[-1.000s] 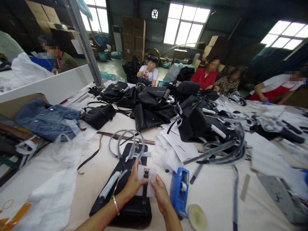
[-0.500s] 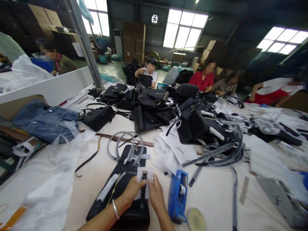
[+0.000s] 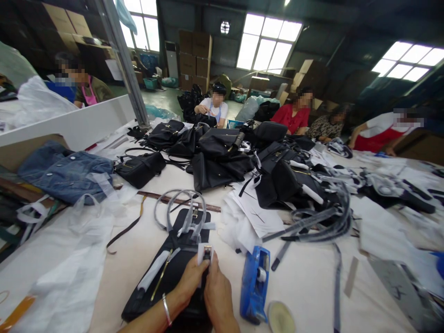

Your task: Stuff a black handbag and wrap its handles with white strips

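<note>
A black backpack (image 3: 173,273) lies in front of me, its gold zipper and wrapped handles showing. Over it, a gold buckle (image 3: 207,249) on a black strap is backed by a piece of white wrapping sheet (image 3: 200,252). My left hand (image 3: 190,279) pinches the sheet and strap just below the buckle, thumb on top. From the other side my right hand (image 3: 218,289) closes on the sheet's right edge, and its fingers hide the lower strap. To the right of that hand stands a blue tape dispenser (image 3: 255,286).
A round pale disc (image 3: 280,318) lies beside the dispenser. Black bags (image 3: 222,169) are heaped across the table's middle, near white paper sheets (image 3: 258,217) and plastic-wrapped straps (image 3: 319,226). A denim garment (image 3: 65,171) lies left. Several people sit beyond the table.
The white sheet was spread flat behind the buckle; its right side is now folded in around the strap. My right hand has turned and moved left, closer to my left hand.
</note>
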Motion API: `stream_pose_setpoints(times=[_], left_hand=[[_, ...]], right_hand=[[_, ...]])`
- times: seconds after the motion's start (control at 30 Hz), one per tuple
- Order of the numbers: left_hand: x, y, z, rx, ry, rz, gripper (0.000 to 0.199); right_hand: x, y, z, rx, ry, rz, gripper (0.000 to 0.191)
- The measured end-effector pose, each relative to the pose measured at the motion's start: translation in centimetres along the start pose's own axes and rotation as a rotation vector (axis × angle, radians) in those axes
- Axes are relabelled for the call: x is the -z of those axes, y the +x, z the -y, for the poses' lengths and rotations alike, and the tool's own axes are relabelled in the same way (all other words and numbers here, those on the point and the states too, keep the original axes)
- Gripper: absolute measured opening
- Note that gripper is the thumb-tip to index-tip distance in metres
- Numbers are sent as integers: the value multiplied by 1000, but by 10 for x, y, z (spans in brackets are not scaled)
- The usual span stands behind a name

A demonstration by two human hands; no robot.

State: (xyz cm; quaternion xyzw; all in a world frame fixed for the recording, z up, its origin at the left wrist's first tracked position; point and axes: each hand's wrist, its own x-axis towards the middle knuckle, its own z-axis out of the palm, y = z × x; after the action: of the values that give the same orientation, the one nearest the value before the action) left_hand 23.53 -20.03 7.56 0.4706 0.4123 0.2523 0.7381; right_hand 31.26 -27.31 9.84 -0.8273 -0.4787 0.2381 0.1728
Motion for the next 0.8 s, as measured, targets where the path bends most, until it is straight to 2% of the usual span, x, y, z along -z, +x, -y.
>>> stream_pose_setpoints(times=[0.2, 0.33, 0.4, 0.5, 0.63, 0.8], left_hand=[[1, 0, -4, 5, 29, -41, 30], [3, -2, -6, 16, 23, -53, 30], [3, -4, -11, 31, 7, -12, 33], [0, -8, -23, 30, -48, 131, 37], [-8, -10, -35, 62, -127, 329, 36], [-12, -7, -40, 77, -96, 312, 28]], right_hand=[[-6, -2, -1, 34, 117, -32, 57], [13, 2, -19, 163, 424, 61, 53], [28, 10, -35, 188, 621, 180, 46], [44, 24, -53, 96, 887, 297, 49], [45, 32, -52, 21, 1150, 250, 47], [38, 26, -39, 39, 1237, 243, 48]])
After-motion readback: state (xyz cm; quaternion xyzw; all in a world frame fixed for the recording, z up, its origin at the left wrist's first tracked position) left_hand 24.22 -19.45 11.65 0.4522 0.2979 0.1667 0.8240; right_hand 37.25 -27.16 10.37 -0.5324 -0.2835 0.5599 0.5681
